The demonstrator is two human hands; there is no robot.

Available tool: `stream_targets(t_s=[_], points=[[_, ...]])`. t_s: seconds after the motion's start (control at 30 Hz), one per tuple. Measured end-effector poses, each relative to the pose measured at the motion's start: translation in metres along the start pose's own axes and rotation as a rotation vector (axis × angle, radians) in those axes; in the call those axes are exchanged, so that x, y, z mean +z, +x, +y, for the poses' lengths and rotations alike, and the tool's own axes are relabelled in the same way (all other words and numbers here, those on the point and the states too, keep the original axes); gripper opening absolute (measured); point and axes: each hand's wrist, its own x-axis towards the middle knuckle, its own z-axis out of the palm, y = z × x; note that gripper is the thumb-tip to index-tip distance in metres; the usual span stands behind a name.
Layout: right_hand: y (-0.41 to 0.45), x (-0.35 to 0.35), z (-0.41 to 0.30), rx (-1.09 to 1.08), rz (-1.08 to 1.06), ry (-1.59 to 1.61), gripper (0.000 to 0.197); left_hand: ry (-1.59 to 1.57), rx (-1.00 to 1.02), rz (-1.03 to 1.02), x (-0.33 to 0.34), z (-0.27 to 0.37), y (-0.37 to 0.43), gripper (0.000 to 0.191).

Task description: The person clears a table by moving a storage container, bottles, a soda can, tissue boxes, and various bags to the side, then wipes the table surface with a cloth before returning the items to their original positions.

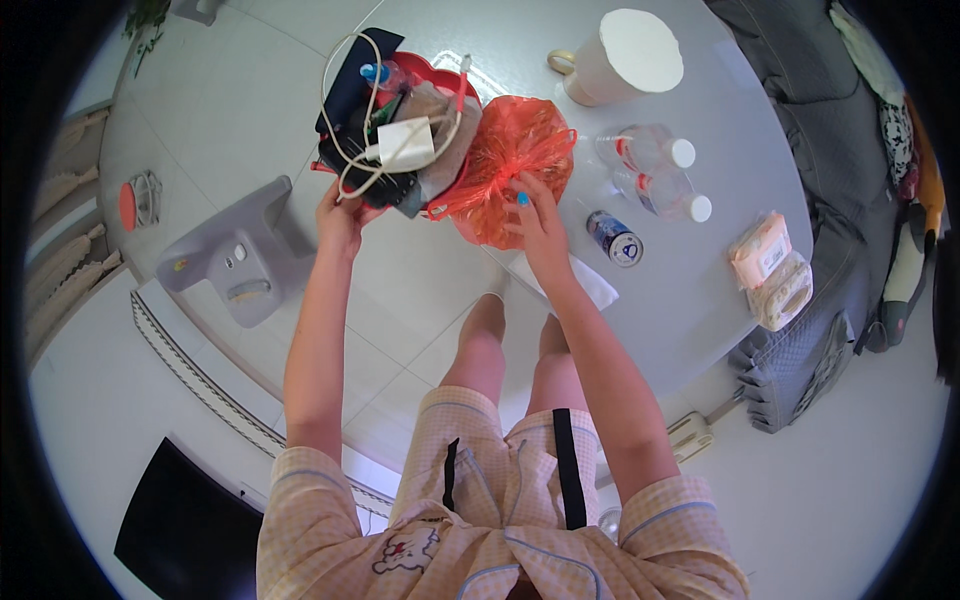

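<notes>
A red container at the upper middle is heaped with a white power adapter, its pale cable, a small bottle with a blue cap, grey cloth and dark items. My left hand grips the near left edge of this container, its fingers partly hidden beneath. Beside it, on the table's edge, lies a knotted red plastic bag with its contents showing through dimly. My right hand rests on the bag's near side with fingers spread. Whether those fingers pinch the plastic is not clear.
On the grey table stand a large white mug-shaped container, clear bottles with white caps, a blue can and wipes packs. White paper lies near my right wrist. A grey plastic stool stands left; a dark sofa is right.
</notes>
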Motion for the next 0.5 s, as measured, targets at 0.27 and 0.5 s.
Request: stream_targets(t_s=[0.27,0.5], points=[[-0.009,0.007,-0.027,-0.421,0.021,-0.062,0.057,0.083,-0.015,-0.111,-0.010,-0.008,-0.061,0.029],[-0.063,-0.022,-0.040,-0.425,-0.001,-0.102,0.059,0.206,-0.093,-0.199,0.004,0.003,-0.110,0.034]])
